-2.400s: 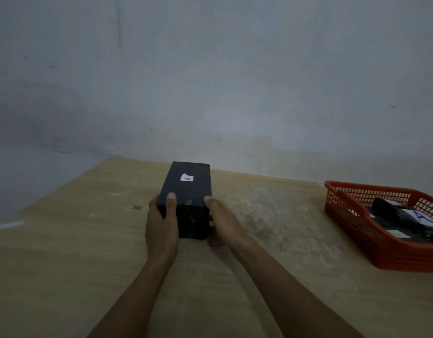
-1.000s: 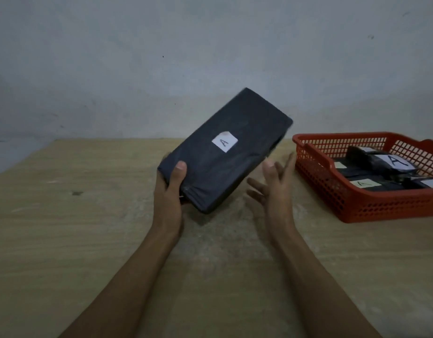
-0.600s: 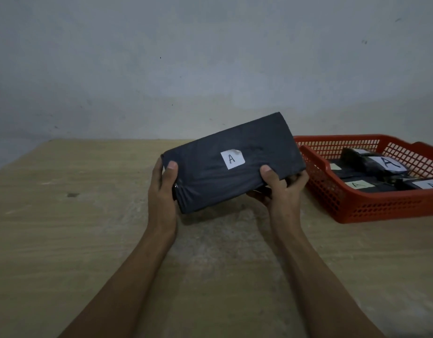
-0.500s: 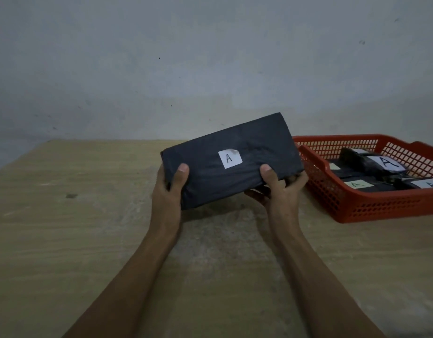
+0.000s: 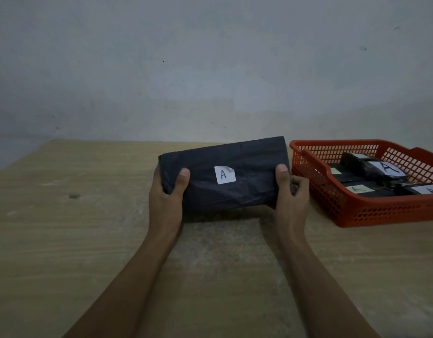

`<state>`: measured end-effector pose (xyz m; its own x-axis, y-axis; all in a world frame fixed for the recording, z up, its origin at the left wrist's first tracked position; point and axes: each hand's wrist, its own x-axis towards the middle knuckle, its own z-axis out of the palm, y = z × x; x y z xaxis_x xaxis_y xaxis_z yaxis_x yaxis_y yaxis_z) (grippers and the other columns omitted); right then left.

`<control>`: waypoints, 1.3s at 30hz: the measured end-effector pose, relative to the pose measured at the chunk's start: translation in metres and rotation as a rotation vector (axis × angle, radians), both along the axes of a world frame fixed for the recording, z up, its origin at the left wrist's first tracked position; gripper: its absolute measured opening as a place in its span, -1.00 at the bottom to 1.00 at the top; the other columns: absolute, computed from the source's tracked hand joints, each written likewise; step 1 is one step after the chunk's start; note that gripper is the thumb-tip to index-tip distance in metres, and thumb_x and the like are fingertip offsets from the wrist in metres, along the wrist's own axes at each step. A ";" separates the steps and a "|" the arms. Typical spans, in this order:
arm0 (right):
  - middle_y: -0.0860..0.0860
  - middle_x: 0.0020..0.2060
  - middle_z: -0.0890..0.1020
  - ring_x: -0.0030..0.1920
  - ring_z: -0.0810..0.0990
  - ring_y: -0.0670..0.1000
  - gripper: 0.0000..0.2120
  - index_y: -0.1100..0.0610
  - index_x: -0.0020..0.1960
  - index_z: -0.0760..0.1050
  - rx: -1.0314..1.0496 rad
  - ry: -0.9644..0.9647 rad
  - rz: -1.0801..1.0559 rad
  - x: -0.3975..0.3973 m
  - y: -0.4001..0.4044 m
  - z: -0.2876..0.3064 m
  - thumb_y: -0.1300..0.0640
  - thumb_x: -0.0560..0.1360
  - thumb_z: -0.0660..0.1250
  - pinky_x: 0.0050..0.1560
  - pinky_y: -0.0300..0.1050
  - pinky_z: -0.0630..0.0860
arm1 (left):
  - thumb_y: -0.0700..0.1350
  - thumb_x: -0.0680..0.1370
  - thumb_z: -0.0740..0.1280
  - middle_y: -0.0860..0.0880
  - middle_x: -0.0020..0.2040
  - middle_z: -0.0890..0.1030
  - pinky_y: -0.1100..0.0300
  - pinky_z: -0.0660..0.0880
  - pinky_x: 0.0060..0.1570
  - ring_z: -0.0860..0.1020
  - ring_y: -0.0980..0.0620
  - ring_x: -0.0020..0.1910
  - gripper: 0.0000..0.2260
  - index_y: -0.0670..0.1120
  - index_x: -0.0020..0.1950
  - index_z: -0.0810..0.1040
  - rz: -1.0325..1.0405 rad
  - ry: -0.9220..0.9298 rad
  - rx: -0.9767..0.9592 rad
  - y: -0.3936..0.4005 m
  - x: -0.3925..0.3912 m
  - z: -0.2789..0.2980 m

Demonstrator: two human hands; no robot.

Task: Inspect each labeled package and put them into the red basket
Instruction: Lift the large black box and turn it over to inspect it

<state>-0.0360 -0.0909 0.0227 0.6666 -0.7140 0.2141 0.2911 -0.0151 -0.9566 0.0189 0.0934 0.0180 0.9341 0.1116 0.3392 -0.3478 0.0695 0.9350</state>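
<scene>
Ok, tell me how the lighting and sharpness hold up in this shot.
Head view: dim, flat light; a soft shadow lies under the black package; its label reads A sharply; no glare; the wide lens bows the table edges; the red basket stays in focus.

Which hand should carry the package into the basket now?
Right. The right hand grips the package end next to the red basket; the left hand holds the far end.

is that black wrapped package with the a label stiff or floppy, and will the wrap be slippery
The black plastic-wrapped rectangular package probably handles stiff: it spans between the left hand and right hand without sagging. Its creased wrap looks thin and smooth, so a thumb-and-finger grip may slide a little. The white paper label has a lifted corner and could snag.
</scene>
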 end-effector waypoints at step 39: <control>-0.10 0.31 0.48 0.20 0.49 -0.10 -0.24 -0.13 0.43 0.21 -0.467 0.149 -0.119 -0.003 0.017 -0.009 -0.38 0.37 0.41 0.26 0.04 0.51 | 0.17 0.31 0.55 0.03 0.41 0.31 0.06 0.55 0.19 0.42 0.04 0.31 -0.13 0.15 0.47 0.12 0.210 -0.160 0.303 -0.013 -0.011 -0.012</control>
